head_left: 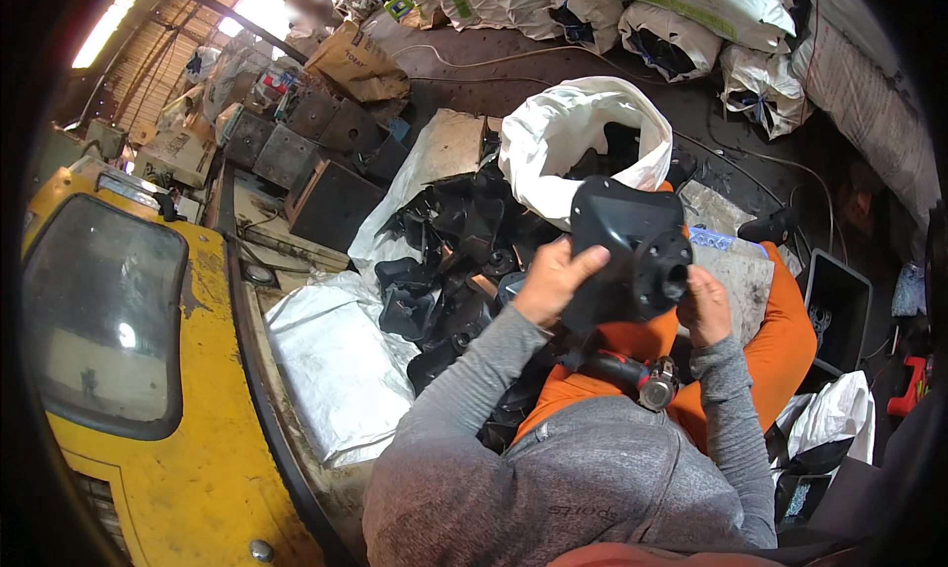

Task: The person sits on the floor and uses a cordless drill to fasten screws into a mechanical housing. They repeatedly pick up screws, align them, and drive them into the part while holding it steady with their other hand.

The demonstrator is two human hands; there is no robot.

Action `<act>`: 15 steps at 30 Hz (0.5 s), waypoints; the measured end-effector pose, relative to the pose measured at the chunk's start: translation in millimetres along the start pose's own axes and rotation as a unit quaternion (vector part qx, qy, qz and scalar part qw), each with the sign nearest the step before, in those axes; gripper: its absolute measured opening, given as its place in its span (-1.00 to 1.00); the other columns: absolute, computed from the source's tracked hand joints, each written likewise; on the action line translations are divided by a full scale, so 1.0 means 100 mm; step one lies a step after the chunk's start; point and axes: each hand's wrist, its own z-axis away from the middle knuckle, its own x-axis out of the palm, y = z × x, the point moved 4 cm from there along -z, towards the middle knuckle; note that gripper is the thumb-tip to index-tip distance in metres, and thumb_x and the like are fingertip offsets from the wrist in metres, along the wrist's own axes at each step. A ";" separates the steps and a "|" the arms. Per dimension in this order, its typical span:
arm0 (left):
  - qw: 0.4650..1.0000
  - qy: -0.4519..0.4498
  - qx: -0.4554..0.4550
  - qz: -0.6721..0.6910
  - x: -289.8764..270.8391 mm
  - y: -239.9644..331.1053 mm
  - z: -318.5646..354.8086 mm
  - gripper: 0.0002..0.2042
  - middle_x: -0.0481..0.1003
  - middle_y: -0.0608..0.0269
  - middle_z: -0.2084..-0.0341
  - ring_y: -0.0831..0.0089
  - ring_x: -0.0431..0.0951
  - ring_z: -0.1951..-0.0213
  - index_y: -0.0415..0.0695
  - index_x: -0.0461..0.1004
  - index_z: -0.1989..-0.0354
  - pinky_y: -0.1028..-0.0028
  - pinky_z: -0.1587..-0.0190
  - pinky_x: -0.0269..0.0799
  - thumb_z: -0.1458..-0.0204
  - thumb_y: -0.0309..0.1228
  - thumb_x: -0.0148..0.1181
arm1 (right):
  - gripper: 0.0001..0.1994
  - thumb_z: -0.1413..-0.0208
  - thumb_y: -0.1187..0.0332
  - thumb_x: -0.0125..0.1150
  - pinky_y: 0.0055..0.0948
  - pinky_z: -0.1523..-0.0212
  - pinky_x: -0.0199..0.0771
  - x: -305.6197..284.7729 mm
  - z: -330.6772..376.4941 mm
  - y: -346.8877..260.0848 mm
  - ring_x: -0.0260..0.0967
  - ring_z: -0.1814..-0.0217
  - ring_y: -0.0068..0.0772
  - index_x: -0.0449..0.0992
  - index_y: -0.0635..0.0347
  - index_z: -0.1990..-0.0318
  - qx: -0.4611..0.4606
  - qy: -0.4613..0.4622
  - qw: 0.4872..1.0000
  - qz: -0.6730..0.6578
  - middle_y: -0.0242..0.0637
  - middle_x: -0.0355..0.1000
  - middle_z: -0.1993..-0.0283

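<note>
A black molded plastic part [614, 233], with a broad flared plate and a round flange with holes at one end, is held up over my lap. My left hand [559, 283] grips its left side, thumb on top. The fingers of my right hand [707, 308] are closed at the edge of the round flange; whether they pinch something small there is hidden. Across my thighs lies a red and black cordless drill [640, 377], below the part. Just beyond stands an open white sack [538, 162] with black parts inside.
A heap of similar black parts [444, 271] lies to my left, beside a folded white sack [341, 360]. A yellow machine [212, 389] fills the far left. On my right are a worn board [743, 288] and a black crate [839, 290]. Stuffed sacks [671, 39] line the back.
</note>
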 end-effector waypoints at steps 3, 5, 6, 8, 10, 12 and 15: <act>0.983 0.080 0.011 -0.163 -0.72 0.36 0.10 -0.71 0.54 0.41 0.38 0.72 0.44 0.38 -0.25 0.54 0.17 0.61 0.33 0.40 -0.14 -0.24 0.26 | -0.73 -0.28 0.14 0.11 -0.69 0.74 -0.16 -0.17 -0.03 0.11 -0.13 0.71 -0.81 0.49 0.13 0.06 0.115 0.041 0.991 -0.056 -0.68 0.00 0.63; 0.959 0.108 -0.006 -0.262 -1.32 0.56 0.17 -0.69 0.54 0.45 0.40 0.72 0.44 0.39 -0.24 0.56 0.20 0.62 0.35 0.38 -0.13 -0.20 0.26 | -0.70 -0.28 0.17 0.10 -0.71 0.74 -0.17 -0.87 0.01 0.33 -0.14 0.69 -0.81 0.46 0.15 -0.03 0.131 0.141 0.971 -0.144 -0.66 -0.03 0.60; 0.963 0.092 -0.101 -0.232 -1.62 0.62 0.27 -0.68 0.56 0.43 0.38 0.67 0.48 0.36 -0.25 0.58 0.21 0.59 0.30 0.41 -0.12 -0.19 0.27 | -0.68 -0.28 0.19 0.10 -0.72 0.75 -0.16 -1.19 0.06 0.40 -0.13 0.67 -0.82 0.43 0.14 -0.08 0.119 0.186 0.959 -0.180 -0.65 -0.01 0.57; 0.916 0.047 -0.234 -0.322 -2.37 0.48 0.57 -0.64 0.59 0.33 0.33 0.62 0.51 0.31 -0.25 0.60 0.20 0.53 0.19 0.46 -0.10 -0.14 0.28 | -0.65 -0.28 0.24 0.12 -0.73 0.76 -0.10 -1.80 0.22 0.56 -0.09 0.66 -0.80 0.40 0.14 -0.15 0.109 0.267 0.917 -0.274 -0.64 0.08 0.53; 0.832 -0.020 -0.346 -0.434 -2.66 0.09 0.78 -0.56 0.59 0.34 0.36 0.60 0.50 0.29 -0.22 0.62 0.25 0.50 0.13 0.44 -0.05 0.00 0.30 | -0.67 -0.31 0.26 0.06 -0.73 0.70 0.02 -2.06 0.42 0.57 0.01 0.60 -0.77 0.40 0.10 -0.17 0.108 0.285 0.893 -0.332 -0.62 0.15 0.50; 0.800 -0.090 -0.418 -0.421 -2.79 -0.32 0.95 -0.48 0.60 0.32 0.35 0.55 0.49 0.23 -0.19 0.64 0.27 0.49 0.05 0.39 -0.01 0.12 0.28 | -0.68 -0.32 0.27 0.02 -0.71 0.67 0.08 -2.27 0.52 0.57 0.05 0.57 -0.74 0.41 0.08 -0.17 0.105 0.255 0.882 -0.383 -0.62 0.19 0.49; 0.728 -0.114 -0.415 -0.533 -3.13 -1.24 1.09 -0.19 0.54 0.03 0.01 0.21 0.47 -0.09 -0.20 0.55 -0.01 0.35 -0.21 0.25 0.16 0.34 0.22 | -0.70 -0.34 0.28 -0.04 -0.67 0.64 0.12 -2.25 0.51 0.59 0.09 0.55 -0.71 0.41 0.10 -0.15 0.115 0.146 0.873 -0.451 -0.59 0.19 0.46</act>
